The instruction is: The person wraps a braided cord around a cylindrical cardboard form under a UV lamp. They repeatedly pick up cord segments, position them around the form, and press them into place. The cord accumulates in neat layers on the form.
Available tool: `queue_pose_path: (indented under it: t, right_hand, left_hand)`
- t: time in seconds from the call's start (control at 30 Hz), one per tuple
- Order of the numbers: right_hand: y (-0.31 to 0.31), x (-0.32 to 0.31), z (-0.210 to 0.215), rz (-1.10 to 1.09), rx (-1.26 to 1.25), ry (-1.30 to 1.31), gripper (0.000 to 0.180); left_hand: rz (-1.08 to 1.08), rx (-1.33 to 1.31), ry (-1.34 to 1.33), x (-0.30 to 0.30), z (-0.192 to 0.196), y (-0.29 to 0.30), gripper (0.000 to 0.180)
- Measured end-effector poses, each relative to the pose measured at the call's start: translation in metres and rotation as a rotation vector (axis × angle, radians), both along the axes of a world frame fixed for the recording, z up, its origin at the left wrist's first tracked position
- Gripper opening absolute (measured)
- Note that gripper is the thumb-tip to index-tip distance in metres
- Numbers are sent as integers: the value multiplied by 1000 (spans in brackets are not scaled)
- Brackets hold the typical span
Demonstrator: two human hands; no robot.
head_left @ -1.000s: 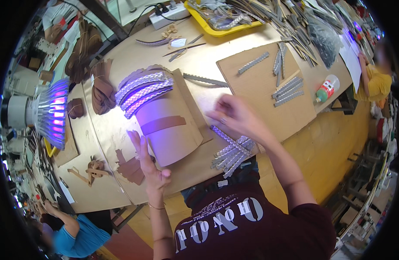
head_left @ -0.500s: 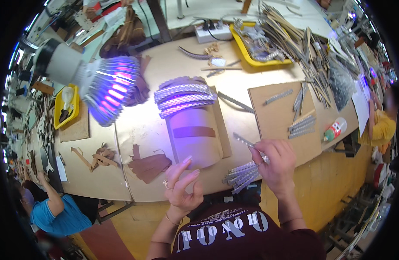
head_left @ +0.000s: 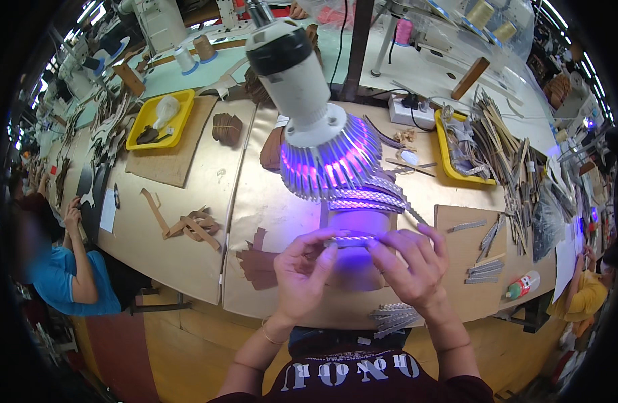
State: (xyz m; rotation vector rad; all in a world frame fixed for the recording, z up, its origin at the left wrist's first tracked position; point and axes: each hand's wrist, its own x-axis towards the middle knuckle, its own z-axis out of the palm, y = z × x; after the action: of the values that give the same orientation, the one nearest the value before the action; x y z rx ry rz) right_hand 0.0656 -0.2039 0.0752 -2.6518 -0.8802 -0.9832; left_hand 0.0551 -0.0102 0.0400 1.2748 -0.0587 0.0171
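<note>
A short braided silver-grey strip [head_left: 352, 240] is stretched level between my two hands, over the near part of a curved form [head_left: 362, 220]. My left hand [head_left: 301, 274] pinches its left end between thumb and finger. At the other end, the fingers of my right hand [head_left: 414, 269] are closed on it. Several braided strips [head_left: 372, 195] lie side by side across the far part of the form. Right above them hangs a lamp [head_left: 329, 151] with a finned head and violet light. The brown strip on the form is hidden behind my hands.
Brown leather pieces [head_left: 256, 265] lie left of my left hand. A bundle of braided strips [head_left: 395, 318] sits at the table's near edge. Farther right are a cardboard sheet [head_left: 450, 248], a yellow tray [head_left: 450, 158] and a bottle [head_left: 520, 287]. Co-workers sit at both sides.
My right hand has brought the strip leftward over the form, and my left hand has taken its other end. The view has swung left, so the lamp appears nearer the middle.
</note>
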Motion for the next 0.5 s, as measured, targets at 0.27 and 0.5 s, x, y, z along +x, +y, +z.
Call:
queue_pose_path:
  t: [0.27,0.5]
  right_hand:
    - [-7,18,-9,-97,396,257,46]
    - [-8,21,-14,-132,646,506,46]
  left_hand:
    - [120,-178,51,27,-25,8,21]
    - [112,-156,70,32,-36,12,23]
